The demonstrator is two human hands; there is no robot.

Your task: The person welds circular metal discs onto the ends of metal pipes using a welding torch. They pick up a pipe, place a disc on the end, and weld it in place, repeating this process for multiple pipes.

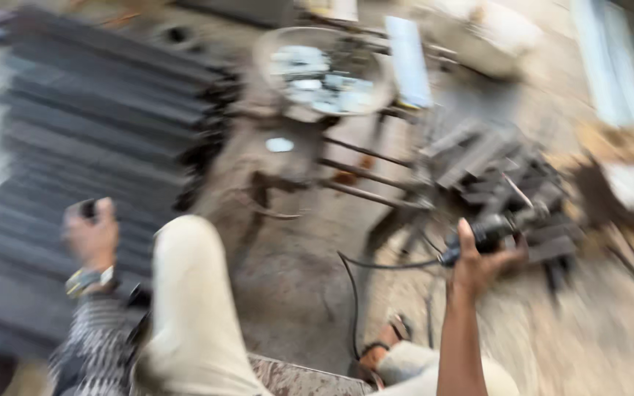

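— While the whole view is smeared by motion, what can you make out of the work so far?

— Not much is settled. The right hand [484,265] is closed around a dark corded power tool [494,232], thumb up along its body, held in the air at about four o'clock from the middle of the view. I judge it is not yet on any metal: its head hangs near, but apart from, the pile of dark metal pieces [500,180] at two o'clock.

— And the other hand?

— The left hand [93,236] is raised at eight o'clock, fingers curled shut on a small dark object [88,209]; what that object is I cannot tell. A watch [88,280] sits on that wrist.

— So what looks done?

— A big stack of flat dark strips [104,125] lies ordered at ten o'clock, which suggests sorted stock, though whether it is finished work is unclear. The loose pile by the tool looks unsorted, so I judge most handling there is left.

— How does the tool itself look?

— Stubby, black and grey, lying roughly level in the grip, with a black cable [354,286] looping from its rear down to the floor at six o'clock. Its working end is too blurred to name.

— Anything else close by?

— A pale round basin [324,73] with bits inside sits at twelve o'clock on a rough stand, and the person's light-trousered knee [188,293] rises between the hands.
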